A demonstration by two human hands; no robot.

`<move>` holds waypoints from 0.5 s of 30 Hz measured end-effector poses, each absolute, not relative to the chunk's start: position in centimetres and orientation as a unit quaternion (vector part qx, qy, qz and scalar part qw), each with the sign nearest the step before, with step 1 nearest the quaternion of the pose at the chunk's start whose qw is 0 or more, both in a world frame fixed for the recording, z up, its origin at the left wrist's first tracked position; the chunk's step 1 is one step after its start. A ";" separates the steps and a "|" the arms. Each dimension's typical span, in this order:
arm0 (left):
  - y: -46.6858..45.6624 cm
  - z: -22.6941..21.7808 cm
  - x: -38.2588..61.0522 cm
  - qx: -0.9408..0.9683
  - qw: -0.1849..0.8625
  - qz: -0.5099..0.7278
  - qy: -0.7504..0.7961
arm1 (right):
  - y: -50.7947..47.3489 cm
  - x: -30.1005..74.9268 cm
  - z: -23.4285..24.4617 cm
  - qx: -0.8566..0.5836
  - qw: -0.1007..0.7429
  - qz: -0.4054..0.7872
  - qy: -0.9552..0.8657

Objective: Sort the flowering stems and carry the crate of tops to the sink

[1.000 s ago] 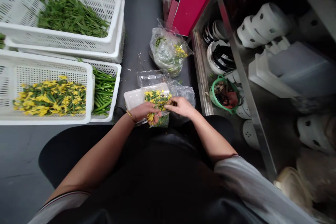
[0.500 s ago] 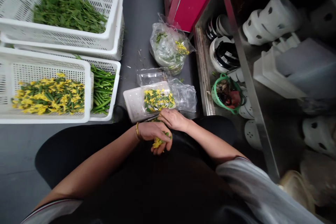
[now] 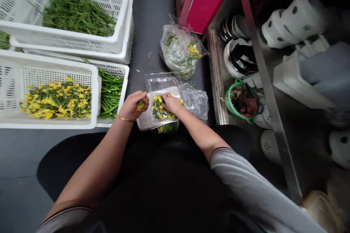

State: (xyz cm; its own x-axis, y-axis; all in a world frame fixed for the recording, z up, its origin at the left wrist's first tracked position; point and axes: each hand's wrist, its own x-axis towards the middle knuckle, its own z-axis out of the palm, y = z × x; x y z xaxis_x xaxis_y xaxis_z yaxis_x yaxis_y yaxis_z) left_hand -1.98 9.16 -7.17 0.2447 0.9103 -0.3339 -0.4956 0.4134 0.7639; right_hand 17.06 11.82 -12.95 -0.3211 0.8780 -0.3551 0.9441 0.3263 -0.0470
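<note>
My left hand [image 3: 133, 106] is closed around a few small green cucumbers with yellow blossoms [image 3: 140, 105], left of a clear plastic box. My right hand [image 3: 172, 103] reaches into that clear plastic box [image 3: 167, 119], its fingers bent onto the blossom cucumbers [image 3: 158, 108] lying there; its fingertips are partly hidden. The box's clear lid [image 3: 161, 80] is open on the far side. Under the box is a white perforated surface [image 3: 143, 121]. More yellow blossoms [image 3: 164, 128] show just below the box's near edge, near my lap.
At left, a white basket [image 3: 94, 91] holds many blossom cucumbers, beside green peppers [image 3: 111, 93] and a stacked basket [image 3: 120, 25] of leafy greens. A plastic bag [image 3: 179, 51] stands ahead on the floor. The metal shelf [image 3: 276, 123] at right holds a green colander [image 3: 232, 107] and white containers.
My hands have parted from above my lap. The left moved up and left, still holding blossom cucumbers; the right moved forward into the clear box. The view shifted slightly.
</note>
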 end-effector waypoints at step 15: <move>6.4 -10.8 3.4 0.216 0.795 0.370 0.429 | 4.1 20.7 -8.9 0.431 -0.141 -0.189 0.871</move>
State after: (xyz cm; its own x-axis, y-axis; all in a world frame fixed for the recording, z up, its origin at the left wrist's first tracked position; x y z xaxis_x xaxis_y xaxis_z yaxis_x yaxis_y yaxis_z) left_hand 3.43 6.43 -10.79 0.3583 0.7739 -0.5222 -0.4034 0.6328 0.6610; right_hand 20.71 4.08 -8.89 -0.5887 0.8041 0.0833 0.6972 0.5572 -0.4511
